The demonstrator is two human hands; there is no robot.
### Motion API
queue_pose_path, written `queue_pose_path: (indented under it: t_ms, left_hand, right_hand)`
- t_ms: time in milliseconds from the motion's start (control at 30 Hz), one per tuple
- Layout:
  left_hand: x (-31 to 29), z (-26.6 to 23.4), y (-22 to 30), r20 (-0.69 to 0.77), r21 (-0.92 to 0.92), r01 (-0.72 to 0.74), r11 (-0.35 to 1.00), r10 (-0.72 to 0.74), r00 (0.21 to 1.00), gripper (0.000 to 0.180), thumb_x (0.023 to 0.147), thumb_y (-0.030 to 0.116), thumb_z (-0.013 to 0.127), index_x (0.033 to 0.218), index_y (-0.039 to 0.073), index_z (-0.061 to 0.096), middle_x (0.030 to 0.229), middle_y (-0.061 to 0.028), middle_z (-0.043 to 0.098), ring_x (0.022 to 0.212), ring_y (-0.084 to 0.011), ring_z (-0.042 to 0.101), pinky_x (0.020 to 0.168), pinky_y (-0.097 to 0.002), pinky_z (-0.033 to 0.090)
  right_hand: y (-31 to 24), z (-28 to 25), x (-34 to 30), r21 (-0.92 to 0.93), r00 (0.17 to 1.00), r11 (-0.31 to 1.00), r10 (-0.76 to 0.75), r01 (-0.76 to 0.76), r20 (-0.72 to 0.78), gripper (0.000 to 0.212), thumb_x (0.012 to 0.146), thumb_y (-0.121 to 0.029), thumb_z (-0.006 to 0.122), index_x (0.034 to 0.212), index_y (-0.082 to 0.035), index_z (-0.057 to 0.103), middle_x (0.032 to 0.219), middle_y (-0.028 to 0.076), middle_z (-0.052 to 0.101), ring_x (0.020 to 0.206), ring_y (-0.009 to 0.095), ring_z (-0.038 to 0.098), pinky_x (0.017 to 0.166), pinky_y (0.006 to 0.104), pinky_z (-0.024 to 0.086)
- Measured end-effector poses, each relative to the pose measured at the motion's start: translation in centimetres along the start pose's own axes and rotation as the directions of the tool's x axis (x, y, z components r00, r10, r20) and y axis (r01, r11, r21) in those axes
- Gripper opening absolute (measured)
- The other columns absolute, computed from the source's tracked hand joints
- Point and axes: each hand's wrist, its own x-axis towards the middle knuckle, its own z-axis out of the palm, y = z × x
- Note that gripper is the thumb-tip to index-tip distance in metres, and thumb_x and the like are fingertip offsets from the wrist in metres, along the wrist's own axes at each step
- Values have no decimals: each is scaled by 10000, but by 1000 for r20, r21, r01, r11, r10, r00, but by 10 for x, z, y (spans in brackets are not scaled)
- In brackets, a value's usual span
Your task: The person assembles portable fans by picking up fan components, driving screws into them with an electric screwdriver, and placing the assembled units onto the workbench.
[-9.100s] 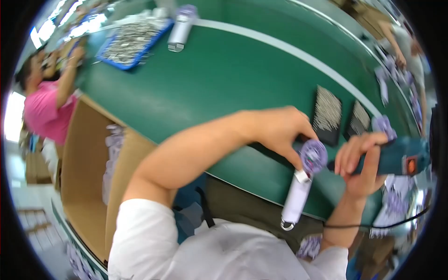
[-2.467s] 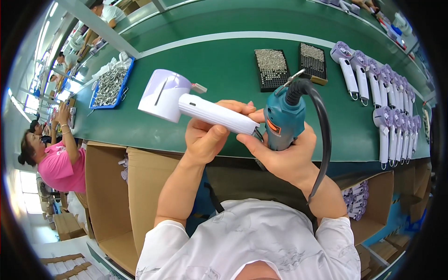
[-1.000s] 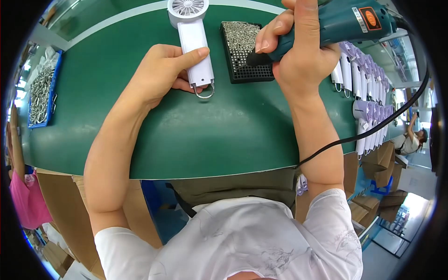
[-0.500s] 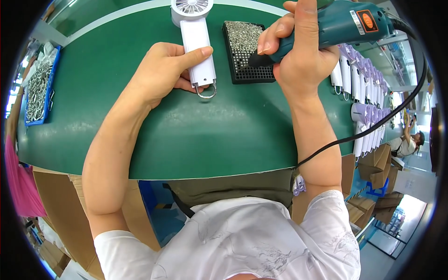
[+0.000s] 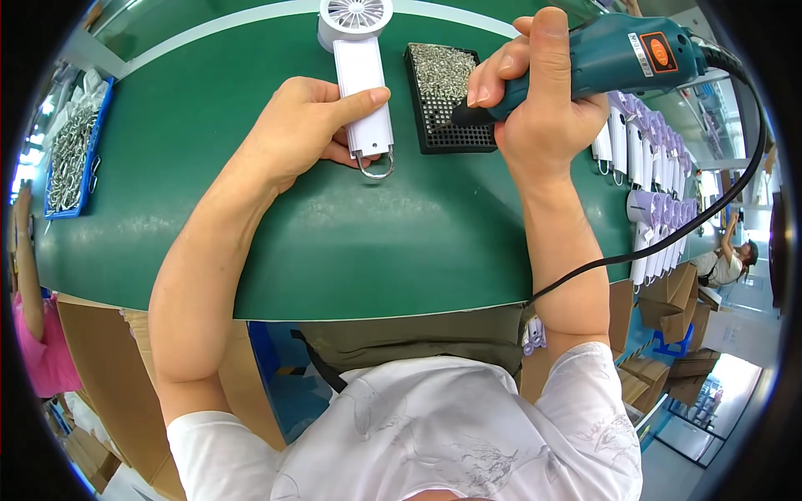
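Note:
My left hand [image 5: 322, 121] is closed on the white handle of a small handheld fan [image 5: 359, 71], thumb on top. The fan's round grille points away from me, and a metal loop [image 5: 377, 167] sticks out of the handle's near end. A teal electric screwdriver [image 5: 606, 58] with a black nose is gripped in my right hand [image 5: 539, 100]. Its nose points left and down over a black tray [image 5: 455, 139] with a grid of holes. Small silver screws [image 5: 443, 70] are heaped on the far part of that tray. The screwdriver's tip is hard to make out.
A blue bin of metal hooks or clips [image 5: 73, 154] stands at the left. Rows of white and lilac fans [image 5: 652, 142] lie on the right side of the green table [image 5: 401, 250]. A black cable [image 5: 668, 247] crosses my right forearm. Co-workers appear at both edges.
The fan and my left hand have shifted slightly right in the picture, as has the tray. The screwdriver's nose still sits over the tray, a little farther right. The pink-clothed co-worker at left has moved.

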Motion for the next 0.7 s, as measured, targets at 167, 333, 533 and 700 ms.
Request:
queue_pose_path:
  t_ms: [167,333,533,700]
  left_hand:
    - [-1,0,0,0,5,0,1000,0,1000,490,947,371,721,973,-118,697,859,-179,735,704,-209,732,646,-298,613]
    - [-2,1,2,-1,10,5,1000,-5,1000,485,948,369,720,974,-115,699,858,-177,735,699,-205,730,647,-296,612]
    - [-2,1,2,-6,17,9,1000,-9,1000,473,950,368,721,968,-104,703,852,-168,736,689,-197,725,639,-280,604]
    - [-2,1,2,9,-4,13,1000,-13,1000,459,955,364,718,962,-94,707,854,-162,736,683,-189,721,634,-274,600]
  right_hand:
    - [1,0,0,-30,1000,1000,-9,9,4,251,1038,-199,633,964,36,588,620,52,540,441,173,553,437,313,474]
    - [2,1,-1,-73,998,996,-43,47,52,217,1022,-174,659,953,25,605,616,51,575,453,147,567,435,281,464]
    - [-3,8,-2,-147,974,986,-41,75,222,171,978,-124,717,904,5,634,635,31,607,470,103,557,440,248,440]
    - [-6,15,-5,-69,960,991,-95,117,265,165,945,-123,763,905,2,664,655,21,635,479,80,564,434,218,413]
